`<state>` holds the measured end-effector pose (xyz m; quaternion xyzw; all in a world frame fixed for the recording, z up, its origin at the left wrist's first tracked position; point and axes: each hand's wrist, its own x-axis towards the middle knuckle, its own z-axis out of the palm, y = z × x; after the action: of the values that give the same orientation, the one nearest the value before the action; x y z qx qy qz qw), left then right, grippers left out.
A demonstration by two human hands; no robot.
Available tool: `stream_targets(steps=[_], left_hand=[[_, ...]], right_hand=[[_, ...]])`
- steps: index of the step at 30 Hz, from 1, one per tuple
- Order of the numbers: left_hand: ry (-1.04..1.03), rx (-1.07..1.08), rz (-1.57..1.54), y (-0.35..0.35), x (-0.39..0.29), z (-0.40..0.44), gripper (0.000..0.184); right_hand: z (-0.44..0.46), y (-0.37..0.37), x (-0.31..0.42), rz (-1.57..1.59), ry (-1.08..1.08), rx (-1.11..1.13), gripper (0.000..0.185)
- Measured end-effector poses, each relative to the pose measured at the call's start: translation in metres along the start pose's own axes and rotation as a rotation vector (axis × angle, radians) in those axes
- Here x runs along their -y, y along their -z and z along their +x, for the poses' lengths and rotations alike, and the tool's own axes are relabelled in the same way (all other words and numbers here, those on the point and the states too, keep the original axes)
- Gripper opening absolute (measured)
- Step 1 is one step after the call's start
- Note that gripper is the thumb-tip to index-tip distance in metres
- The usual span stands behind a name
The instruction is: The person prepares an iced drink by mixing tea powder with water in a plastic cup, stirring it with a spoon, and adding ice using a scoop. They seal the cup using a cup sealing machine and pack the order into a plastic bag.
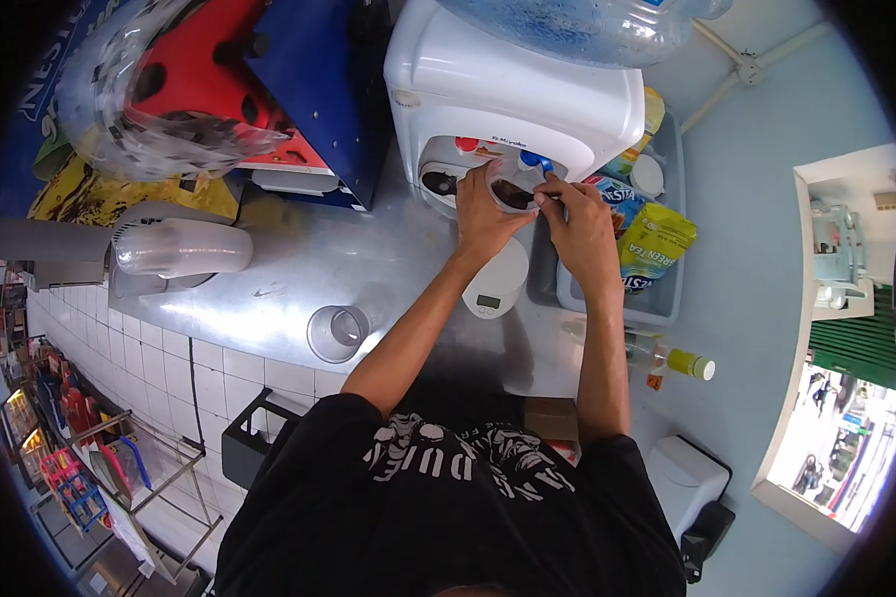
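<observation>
My left hand (485, 211) is wrapped round a clear cup (513, 195) with dark contents, under the blue tap (535, 159) of the white water dispenser (528, 99). My right hand (577, 224) is closed at the cup's right rim, fingers pinched together; what they hold is too small to make out. A white kitchen scale (496, 279) lies on the steel counter (269, 249) just below my hands.
Stacked plastic cups (184, 249) lie at the left, and a clear container (337, 333) stands near the front edge. On the right are a grey tray (672, 289) with a green tea pouch (657, 244) and a bottle (667, 353) lying down.
</observation>
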<state>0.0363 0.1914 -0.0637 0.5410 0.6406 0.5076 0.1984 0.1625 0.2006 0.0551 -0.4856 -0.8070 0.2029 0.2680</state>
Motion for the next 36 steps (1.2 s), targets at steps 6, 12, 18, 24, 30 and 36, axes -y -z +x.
stream_targets(steps=[6,12,18,24,30,36], left_hand=[[-0.035,-0.011,0.023,-0.0008,0.0016,0.0009,0.087],[0.030,0.011,0.007,0.0000,-0.0033,0.0013,0.087],[0.033,-0.001,-0.004,0.0000,-0.0045,0.0018,0.087],[0.038,-0.016,-0.016,-0.0003,-0.0030,0.0016,0.086],[0.022,-0.044,-0.036,-0.0013,-0.0028,0.0021,0.085],[0.003,-0.033,-0.045,-0.0007,-0.0011,0.0023,0.084]], right_hand=[[-0.0001,0.0003,-0.0003,0.004,0.002,-0.006,0.014],[0.0001,-0.0010,-0.0031,0.000,0.018,-0.013,0.015],[-0.0012,-0.0013,-0.0026,0.003,0.014,-0.020,0.018],[-0.0023,-0.0024,-0.0021,0.004,-0.007,-0.025,0.016],[-0.0051,-0.0016,0.0010,0.019,0.015,-0.063,0.018],[-0.0062,0.0007,0.0003,0.040,0.042,-0.131,0.016]])
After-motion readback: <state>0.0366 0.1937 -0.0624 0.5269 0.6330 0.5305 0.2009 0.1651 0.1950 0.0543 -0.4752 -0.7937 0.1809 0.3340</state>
